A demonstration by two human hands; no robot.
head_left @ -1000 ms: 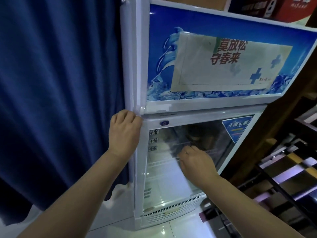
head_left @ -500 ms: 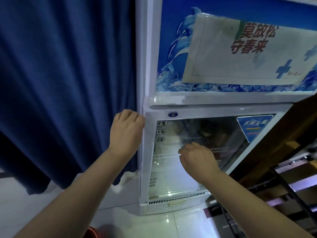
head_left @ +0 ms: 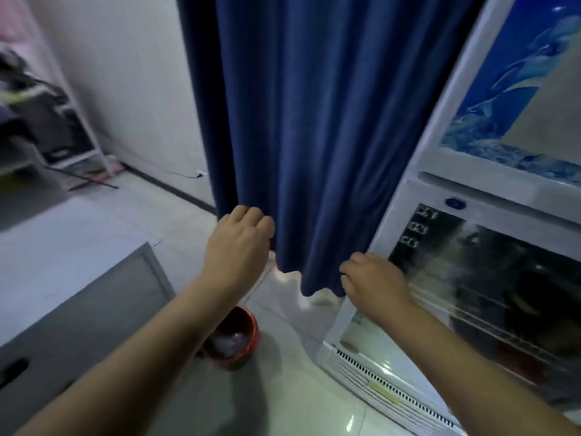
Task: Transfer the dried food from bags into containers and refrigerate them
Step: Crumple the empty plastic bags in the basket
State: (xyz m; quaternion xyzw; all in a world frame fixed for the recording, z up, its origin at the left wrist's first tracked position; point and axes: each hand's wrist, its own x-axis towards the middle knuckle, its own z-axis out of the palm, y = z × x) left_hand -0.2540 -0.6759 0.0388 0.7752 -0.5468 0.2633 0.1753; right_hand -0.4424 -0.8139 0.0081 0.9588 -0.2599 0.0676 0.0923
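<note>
Fridge (head_left: 408, 247) door looks shut, so next I'd turn for the remaining food. Containers aren't in view. Left hand (head_left: 240, 243) hangs loosely curled and empty left of the fridge by the curtain (head_left: 314, 136); right hand (head_left: 371, 278), equally loose and empty, rests at its door edge.

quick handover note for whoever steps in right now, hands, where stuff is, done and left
Left hand: loosely curled, holding nothing, in front of the blue curtain.
Right hand: empty, at the left edge of the fridge's glass door.
Fridge: glass door looks closed; its contents are too dim to identify.
A red bin sits on the floor below the left forearm.
No bags or containers in view, so progress on the transfer cannot be judged.
Left: confirm the containers are inside the fridge and the door is sealed.
</note>
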